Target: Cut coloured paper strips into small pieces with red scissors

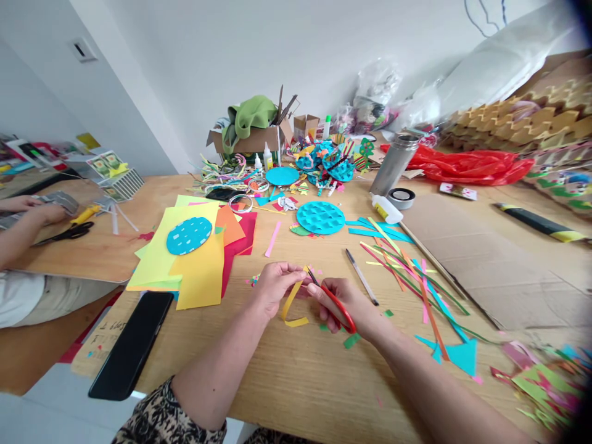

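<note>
Between thumb and fingers, my left hand point(276, 285) pinches a narrow yellow paper strip point(290, 303) that hangs down and curls at its lower end. My right hand point(345, 302) is closed around red-handled scissors point(340, 308). Their blade tips are at the top end of the strip, close to my left fingertips. Small paper scraps point(352, 341) lie on the table around and below my hands. Beyond them sits a blue paper disc with raised bumps point(320, 217), and a pen point(362, 276) lies right of my hands.
Coloured paper sheets point(198, 277) with a patterned blue oval point(189, 235) lie left, near a black phone point(132, 345). Paper strips point(428, 290), cardboard point(499, 265) and a cutter knife point(541, 223) are right. A steel bottle point(394, 165) stands behind. Another person's hand point(46, 213) works at far left.
</note>
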`<action>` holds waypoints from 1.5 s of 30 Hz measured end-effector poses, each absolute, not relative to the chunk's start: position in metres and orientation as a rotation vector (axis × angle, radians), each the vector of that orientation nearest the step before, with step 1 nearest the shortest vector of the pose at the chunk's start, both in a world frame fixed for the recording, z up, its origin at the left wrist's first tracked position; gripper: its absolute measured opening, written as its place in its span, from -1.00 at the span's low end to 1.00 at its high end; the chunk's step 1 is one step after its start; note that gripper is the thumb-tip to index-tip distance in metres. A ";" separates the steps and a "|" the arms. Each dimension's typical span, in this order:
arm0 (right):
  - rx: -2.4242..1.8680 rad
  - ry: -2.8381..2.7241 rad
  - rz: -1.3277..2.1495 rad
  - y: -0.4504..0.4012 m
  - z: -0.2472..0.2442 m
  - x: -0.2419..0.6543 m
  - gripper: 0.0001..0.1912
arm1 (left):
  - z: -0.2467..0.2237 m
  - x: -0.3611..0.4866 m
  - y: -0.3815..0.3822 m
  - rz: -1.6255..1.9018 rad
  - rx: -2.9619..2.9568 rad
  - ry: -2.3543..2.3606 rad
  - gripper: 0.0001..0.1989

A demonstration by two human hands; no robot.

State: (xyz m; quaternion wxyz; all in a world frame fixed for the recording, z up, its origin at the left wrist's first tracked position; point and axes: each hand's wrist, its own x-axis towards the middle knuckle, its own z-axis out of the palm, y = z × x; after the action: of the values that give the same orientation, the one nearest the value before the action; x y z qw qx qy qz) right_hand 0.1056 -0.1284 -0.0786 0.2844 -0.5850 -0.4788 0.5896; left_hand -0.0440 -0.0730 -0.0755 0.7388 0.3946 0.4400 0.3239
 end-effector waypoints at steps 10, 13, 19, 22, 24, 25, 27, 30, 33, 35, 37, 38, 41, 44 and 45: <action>-1.564 -1.269 1.578 -0.128 -0.080 0.105 -0.54 | -0.074 -0.044 -0.074 0.697 0.847 0.988 -0.77; -1.565 -1.257 1.586 -0.129 -0.078 0.104 -0.54 | -0.072 -0.043 -0.075 0.693 0.847 1.002 -0.77; -1.583 -1.251 1.579 -0.129 -0.077 0.104 -0.53 | -0.072 -0.041 -0.076 0.692 0.838 0.995 -0.76; -1.560 -1.247 1.586 -0.129 -0.080 0.104 -0.53 | -0.073 -0.041 -0.075 0.689 0.832 0.991 -0.75; -1.560 -1.241 1.590 -0.129 -0.081 0.104 -0.53 | -0.074 -0.041 -0.075 0.684 0.831 0.991 -0.74; -1.564 -1.238 1.591 -0.129 -0.082 0.104 -0.52 | -0.074 -0.041 -0.075 0.680 0.830 0.990 -0.73; -1.572 -1.236 1.593 -0.128 -0.082 0.104 -0.52 | -0.074 -0.041 -0.075 0.681 0.828 0.987 -0.73; -1.584 -1.226 1.591 -0.128 -0.080 0.103 -0.51 | -0.074 -0.041 -0.075 0.690 0.824 0.981 -0.73; -1.590 -1.218 1.593 -0.128 -0.080 0.103 -0.52 | -0.075 -0.041 -0.076 0.697 0.822 0.972 -0.74; -1.591 -1.218 1.595 -0.128 -0.080 0.103 -0.52 | -0.074 -0.041 -0.076 0.703 0.819 0.978 -0.74; -1.594 -1.214 1.595 -0.128 -0.080 0.103 -0.52 | -0.074 -0.041 -0.076 0.702 0.819 0.984 -0.74; -1.594 -1.213 1.595 -0.128 -0.080 0.103 -0.52 | -0.074 -0.040 -0.076 0.700 0.819 0.987 -0.74; -1.601 -1.215 1.588 -0.128 -0.079 0.103 -0.51 | -0.074 -0.040 -0.075 0.692 0.822 0.992 -0.74; -1.604 -1.226 1.583 -0.128 -0.079 0.102 -0.51 | -0.075 -0.040 -0.075 0.688 0.829 0.998 -0.74; -1.605 -1.229 1.580 -0.128 -0.079 0.102 -0.51 | -0.075 -0.040 -0.075 0.689 0.830 1.000 -0.74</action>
State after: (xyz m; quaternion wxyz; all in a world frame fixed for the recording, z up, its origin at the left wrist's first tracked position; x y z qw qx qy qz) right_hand 0.1020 -0.1284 -0.0789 0.2841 -0.5999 -0.4592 0.5904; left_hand -0.0404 -0.0751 -0.0750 0.7417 0.3785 0.4560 0.3141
